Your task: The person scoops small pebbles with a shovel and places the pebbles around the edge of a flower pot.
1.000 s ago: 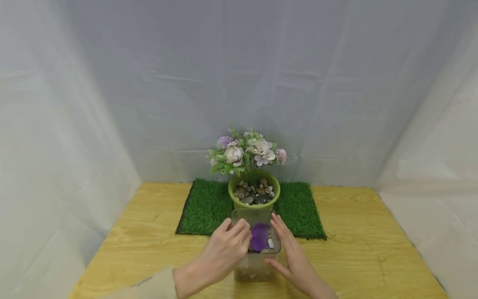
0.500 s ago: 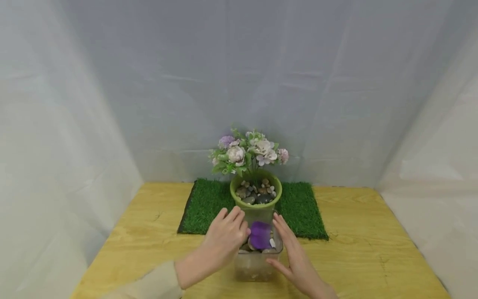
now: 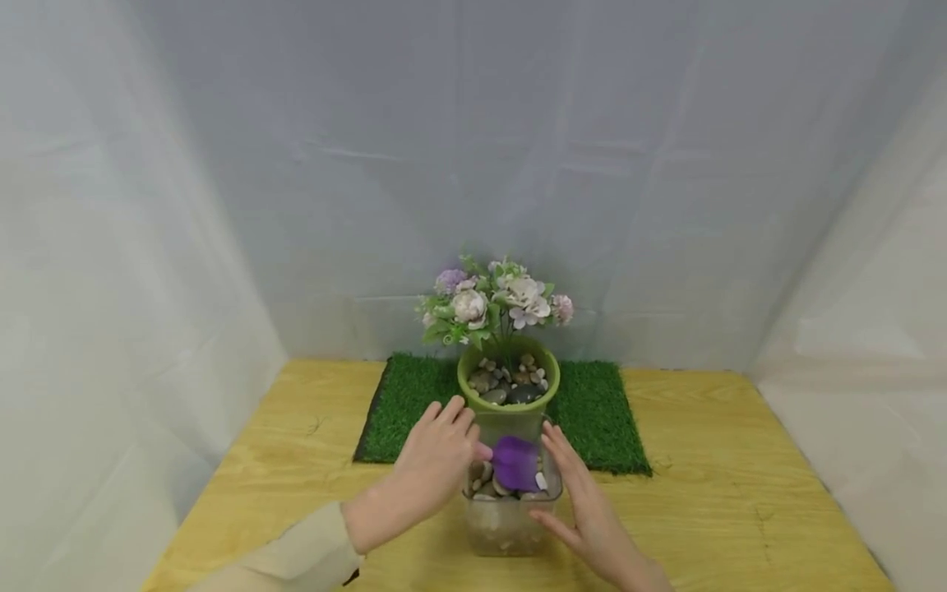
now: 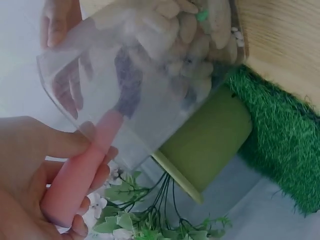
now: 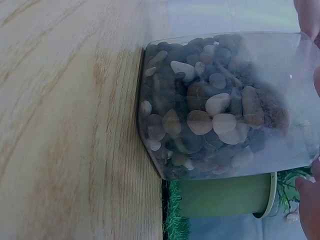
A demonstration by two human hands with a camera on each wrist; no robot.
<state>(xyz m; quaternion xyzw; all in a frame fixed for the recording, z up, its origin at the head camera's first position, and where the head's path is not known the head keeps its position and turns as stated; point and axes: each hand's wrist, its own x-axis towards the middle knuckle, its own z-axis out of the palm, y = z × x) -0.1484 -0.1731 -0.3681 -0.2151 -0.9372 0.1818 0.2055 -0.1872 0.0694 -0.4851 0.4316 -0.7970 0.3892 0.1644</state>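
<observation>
My left hand [image 3: 436, 460] grips the pink handle [image 4: 77, 180] of a small toy shovel, its purple blade [image 3: 515, 464] reaching into a clear square container [image 3: 506, 526]. Pebbles [image 5: 200, 122] fill the lower part of this container; the blade's tip lies close over them. Along the container's right side, my right hand [image 3: 592, 514] rests with straight fingers, its thumb by the front wall. Right behind the container stands a green flowerpot [image 3: 551, 403] holding pebbles and artificial flowers [image 3: 496, 300].
A mat of artificial grass [image 3: 595, 423] lies under the flowerpot on the wooden table [image 3: 718, 485]. Pale sheeting [image 3: 473, 148] hangs behind the table and along both sides.
My left hand has moved up and a little to the left, tilting the shovel so that more of its handle end and the pebbles beneath show. The right hand stays at the container.
</observation>
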